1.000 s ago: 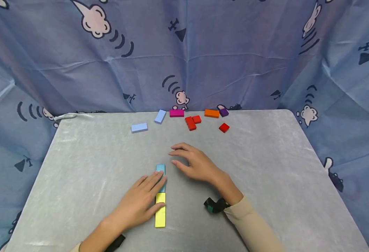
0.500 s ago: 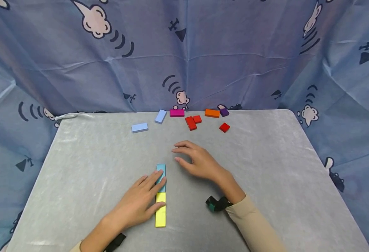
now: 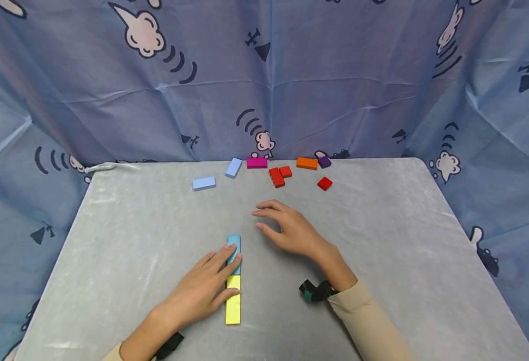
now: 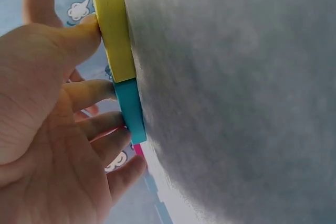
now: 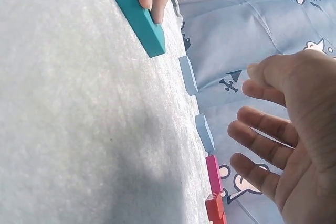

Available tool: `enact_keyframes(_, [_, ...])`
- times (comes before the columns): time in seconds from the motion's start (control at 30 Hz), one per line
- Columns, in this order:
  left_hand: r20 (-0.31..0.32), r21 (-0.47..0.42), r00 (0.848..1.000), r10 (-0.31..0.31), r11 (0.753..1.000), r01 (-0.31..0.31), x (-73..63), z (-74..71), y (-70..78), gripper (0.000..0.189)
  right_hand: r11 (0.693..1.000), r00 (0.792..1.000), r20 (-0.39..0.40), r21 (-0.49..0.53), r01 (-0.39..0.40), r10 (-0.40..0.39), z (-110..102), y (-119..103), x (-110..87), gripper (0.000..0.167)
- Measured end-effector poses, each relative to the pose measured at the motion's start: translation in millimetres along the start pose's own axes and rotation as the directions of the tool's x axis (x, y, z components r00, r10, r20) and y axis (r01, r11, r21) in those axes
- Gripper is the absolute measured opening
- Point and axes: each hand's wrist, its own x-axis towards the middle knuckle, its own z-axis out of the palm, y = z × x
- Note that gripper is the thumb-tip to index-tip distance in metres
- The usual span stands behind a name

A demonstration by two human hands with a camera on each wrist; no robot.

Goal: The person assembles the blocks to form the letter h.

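Note:
A yellow block [image 3: 233,314] and a teal block [image 3: 234,240] lie end to end in a straight line on the table, the teal one farther away. My left hand [image 3: 196,292] rests on them with straight fingers: fingertips touch the teal block [image 4: 130,111], while the thumb lies at the yellow block [image 4: 116,35]. To the right of the teal block's far end, my right hand [image 3: 293,231] hovers with relaxed, slightly bent fingers and holds nothing. In the right wrist view, its palm side and spread fingertips [image 5: 242,132] show away from any block.
Along the far table edge lie two light blue blocks [image 3: 204,183], a magenta block [image 3: 257,163], an orange block [image 3: 307,163] and a purple block [image 3: 324,162]. Several red blocks [image 3: 276,177] lie just nearer. A patterned blue curtain [image 3: 336,75] hangs behind the grey-covered table [image 3: 133,240].
My right hand has drifted slightly away and to the right. The left hand stays on the two blocks, and the whole head view has shifted a little.

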Motion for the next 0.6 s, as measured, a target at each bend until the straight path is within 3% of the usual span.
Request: enact_keyframes(0.6, [0.045,-0.051,0.999,-0.006,0.999,0.009,1.3,-1.1,-2.0,0.069,1.000,1.000,-0.006,0.000,-0.015,0.015,1.4,7.0,1.2,0.034])
